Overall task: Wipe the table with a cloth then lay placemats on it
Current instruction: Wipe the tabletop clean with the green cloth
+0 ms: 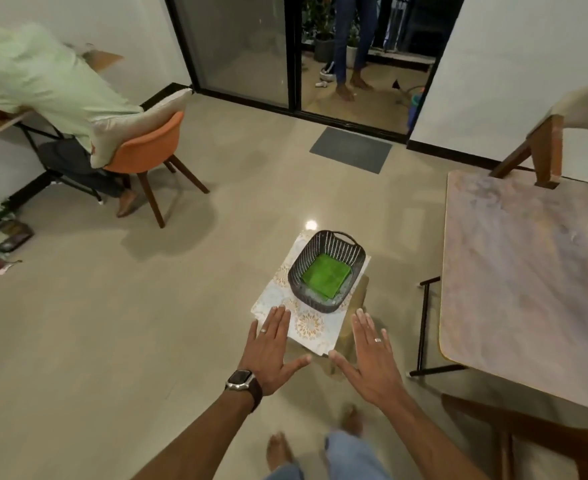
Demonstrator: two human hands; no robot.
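Observation:
A folded green cloth [324, 275] lies inside a dark perforated basket [334, 245]. The basket rests on patterned placemats [308, 327] stacked on a small stool in the middle of the floor. The marble-patterned table [528, 271] stands at the right. My left hand [268, 355] reaches out flat, fingers spread, over the near left corner of the placemats. My right hand [372, 358] is spread the same way just off their near right corner. Neither hand holds anything.
A person sits on an orange chair [147, 150] at a desk at the left. Another person's legs [351, 39] stand beyond the glass door. A grey doormat [351, 148] lies by the doorway. Wooden chairs [545, 147] flank the table. Beige tiled floor surrounds the stool.

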